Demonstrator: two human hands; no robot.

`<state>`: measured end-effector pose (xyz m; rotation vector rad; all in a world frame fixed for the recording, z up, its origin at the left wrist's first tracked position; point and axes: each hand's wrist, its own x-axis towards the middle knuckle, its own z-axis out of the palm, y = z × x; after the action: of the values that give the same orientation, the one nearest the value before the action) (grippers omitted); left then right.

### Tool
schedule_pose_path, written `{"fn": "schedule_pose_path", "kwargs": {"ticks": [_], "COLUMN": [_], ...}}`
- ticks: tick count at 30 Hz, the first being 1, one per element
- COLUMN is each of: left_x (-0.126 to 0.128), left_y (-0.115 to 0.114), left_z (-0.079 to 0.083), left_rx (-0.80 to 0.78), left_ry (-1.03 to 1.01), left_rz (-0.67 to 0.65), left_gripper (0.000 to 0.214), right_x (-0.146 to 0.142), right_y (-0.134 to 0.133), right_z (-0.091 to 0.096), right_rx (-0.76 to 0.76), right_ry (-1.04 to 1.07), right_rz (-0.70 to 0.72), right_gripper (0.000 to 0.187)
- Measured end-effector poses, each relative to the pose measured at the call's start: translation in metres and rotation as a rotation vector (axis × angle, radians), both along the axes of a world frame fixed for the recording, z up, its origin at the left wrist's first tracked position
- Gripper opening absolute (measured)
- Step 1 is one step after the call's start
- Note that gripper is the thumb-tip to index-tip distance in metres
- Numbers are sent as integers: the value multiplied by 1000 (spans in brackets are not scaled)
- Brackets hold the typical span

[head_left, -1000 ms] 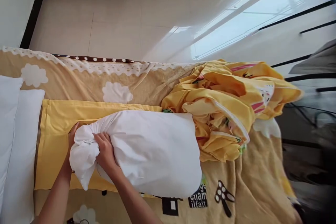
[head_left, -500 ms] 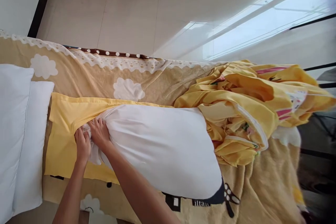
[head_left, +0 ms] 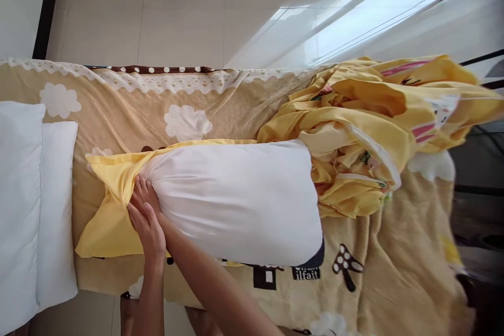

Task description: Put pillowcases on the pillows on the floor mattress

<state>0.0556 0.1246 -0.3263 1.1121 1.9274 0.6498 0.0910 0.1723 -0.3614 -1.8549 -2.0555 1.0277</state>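
Observation:
A white pillow (head_left: 240, 199) lies across the bed, its left end inside the mouth of a yellow pillowcase (head_left: 110, 215). My right hand (head_left: 145, 195) reaches in from the lower right. Its fingers are curled on the bunched left end of the pillow, just inside the case opening. My left hand (head_left: 151, 232) lies just below it with fingers stretched out flat, against the pillow end and the yellow cloth. The case is gathered around both hands. The rest of the pillow is bare.
A tan blanket (head_left: 220, 105) with white clouds and a scalloped edge covers the bed. A crumpled yellow sheet (head_left: 378, 126) is heaped at the right, touching the pillow. Two white pillows (head_left: 31, 210) are stacked at the left. Beyond the bed is a tiled floor (head_left: 177, 10).
The pillow's bunched left end, bare a second ago, has gone into the yellow case. The case has been drawn up around it, and my left hand has flattened out.

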Motion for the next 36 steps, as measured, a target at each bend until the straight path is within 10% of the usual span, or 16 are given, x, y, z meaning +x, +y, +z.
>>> {"fn": "schedule_pose_path", "kwargs": {"ticks": [6,11,22,27,31,36], "left_x": [-28,-24,16,25,-2,-51], "left_y": [-11,0,76,42,-9,-44], "left_z": [-28,-28,-8,-1,-16,-27], "left_rx": [-67,-52,144,249,194,223], "left_ry": [34,128,227,177,328,256], "left_rz": [7,-35,-331,-537,-397,-354], "left_gripper": [66,65,56,39,59,53], "right_x": [93,171,99,97,127,137], "right_y": [-6,24,-7,18,39,-23], "right_z": [41,37,38,22,10,34], "right_rx": [173,-30,-70,19,92,341], "right_ry": [117,-168,-119,-134,-192,-52], "right_rz": [382,-48,323,184,-19,-40], "right_gripper": [58,81,30,25,31,34]}}
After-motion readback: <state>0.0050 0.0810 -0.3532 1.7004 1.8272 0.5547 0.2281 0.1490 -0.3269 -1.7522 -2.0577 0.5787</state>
